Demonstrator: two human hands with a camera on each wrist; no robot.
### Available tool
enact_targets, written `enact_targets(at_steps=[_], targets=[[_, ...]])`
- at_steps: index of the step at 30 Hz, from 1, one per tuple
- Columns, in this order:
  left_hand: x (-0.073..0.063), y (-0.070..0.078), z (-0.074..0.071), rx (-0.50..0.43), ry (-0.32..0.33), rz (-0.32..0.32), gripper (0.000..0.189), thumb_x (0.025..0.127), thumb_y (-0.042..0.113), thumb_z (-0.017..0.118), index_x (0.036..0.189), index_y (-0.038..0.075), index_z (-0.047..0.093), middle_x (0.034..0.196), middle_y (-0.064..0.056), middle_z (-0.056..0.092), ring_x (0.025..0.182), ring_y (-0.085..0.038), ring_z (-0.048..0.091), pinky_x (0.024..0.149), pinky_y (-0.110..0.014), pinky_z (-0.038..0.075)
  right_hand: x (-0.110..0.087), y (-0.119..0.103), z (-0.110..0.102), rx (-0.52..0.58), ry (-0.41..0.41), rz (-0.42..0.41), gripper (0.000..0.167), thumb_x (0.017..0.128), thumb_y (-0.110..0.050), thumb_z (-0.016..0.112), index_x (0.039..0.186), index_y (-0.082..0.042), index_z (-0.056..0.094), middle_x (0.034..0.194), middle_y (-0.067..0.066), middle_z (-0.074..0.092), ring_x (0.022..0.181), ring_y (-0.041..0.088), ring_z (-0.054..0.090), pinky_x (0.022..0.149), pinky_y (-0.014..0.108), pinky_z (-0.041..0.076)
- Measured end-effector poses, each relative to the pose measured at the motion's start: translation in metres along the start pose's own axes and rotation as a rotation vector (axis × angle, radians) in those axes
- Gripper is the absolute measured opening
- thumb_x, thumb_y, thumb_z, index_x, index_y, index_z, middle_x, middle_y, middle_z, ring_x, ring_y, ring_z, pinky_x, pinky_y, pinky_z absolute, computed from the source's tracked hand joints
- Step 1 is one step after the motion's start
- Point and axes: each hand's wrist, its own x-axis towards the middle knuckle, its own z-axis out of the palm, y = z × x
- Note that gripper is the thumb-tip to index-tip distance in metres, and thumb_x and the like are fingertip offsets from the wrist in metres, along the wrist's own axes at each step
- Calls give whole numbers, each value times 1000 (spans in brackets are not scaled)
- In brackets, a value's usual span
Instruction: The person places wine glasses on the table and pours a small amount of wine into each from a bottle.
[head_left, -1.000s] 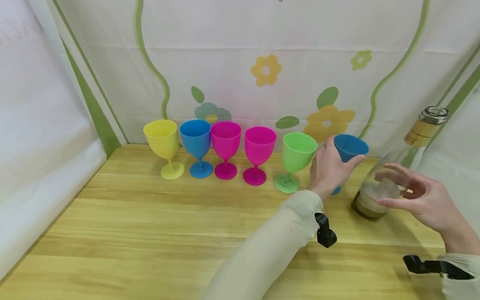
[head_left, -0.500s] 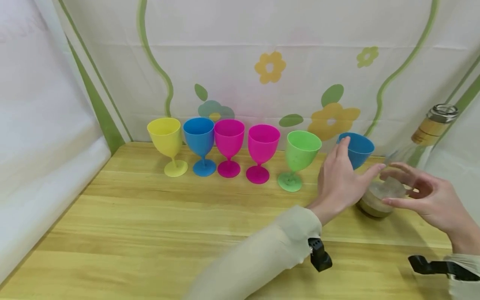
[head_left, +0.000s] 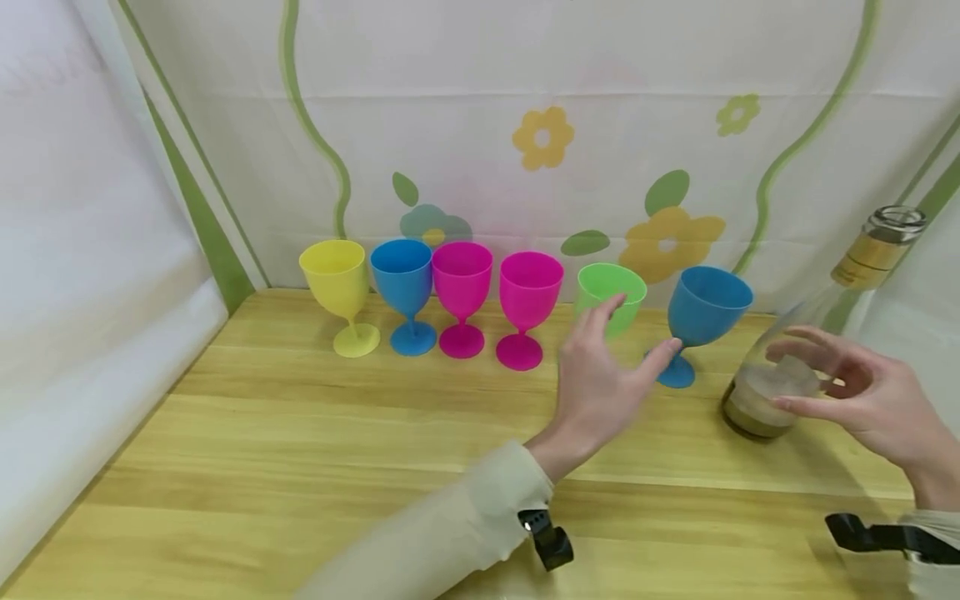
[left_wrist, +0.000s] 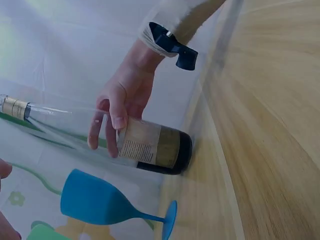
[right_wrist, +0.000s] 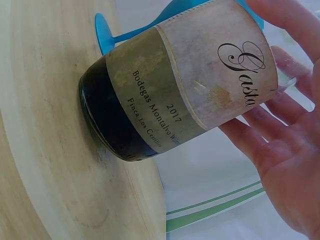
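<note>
My right hand holds a clear glass wine bottle around its lower body, thumb on the near side and fingers behind. The bottle stands on the table with its mouth uncovered; the right wrist view shows its label. Fingers spread, my left hand hovers in front of the green goblet, hiding its stem and foot. It holds nothing, and whether it touches that goblet I cannot tell. A blue goblet stands upright between the left hand and the bottle; the left wrist view has the same blue goblet.
Further left, a yellow goblet, another blue goblet and two magenta goblets line up along the back of the wooden table. Behind them hangs a white flowered cloth; more white cloth borders the left side.
My left hand has come away from the right-hand blue goblet and moved left, in front of the green one. My right hand has stayed at the bottle.
</note>
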Motion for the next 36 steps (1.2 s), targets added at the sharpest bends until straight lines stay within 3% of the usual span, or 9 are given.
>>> enact_targets(at_steps=[7,12,17,23,27,36], targets=[[3,-21,-16,8,96,-54,75,88,41,86,150,11,56,131,-7,69,117,-27,66,89,-31,52,2,-5,3,19,-17,37,77,83,9,84,151,-7,54,129,-15,72,117,-12,65,59,24,46],[11,-31,-20,25,130,-78,77,86,39,87,150,10,54,141,-8,66,129,-31,62,103,-48,53,5,-3,5,20,-20,42,77,83,8,84,152,-9,54,131,-16,72,117,-12,65,59,23,47],[21,-38,-20,39,83,-103,86,87,43,86,157,12,47,151,-8,60,137,-29,59,108,-51,53,6,-1,6,29,-17,63,79,84,9,84,153,-11,53,133,-19,71,114,-12,66,60,23,46],[30,-41,-15,87,26,-140,94,87,47,85,163,17,38,146,-4,61,126,-23,62,95,-37,58,6,-2,8,47,-18,75,80,84,10,83,154,-12,52,133,-21,72,120,-14,63,57,27,42],[36,-45,-10,98,25,-137,94,88,46,85,163,16,37,143,-4,62,122,-21,63,91,-33,58,5,-6,9,34,-18,73,80,84,7,84,155,-13,52,129,-18,73,122,-16,61,57,27,41],[45,-46,-5,102,56,-89,80,88,46,85,152,17,47,131,-2,68,111,-19,67,84,-30,57,7,-11,13,-3,30,19,79,79,7,89,150,-10,57,123,-13,77,124,-16,60,64,17,46]])
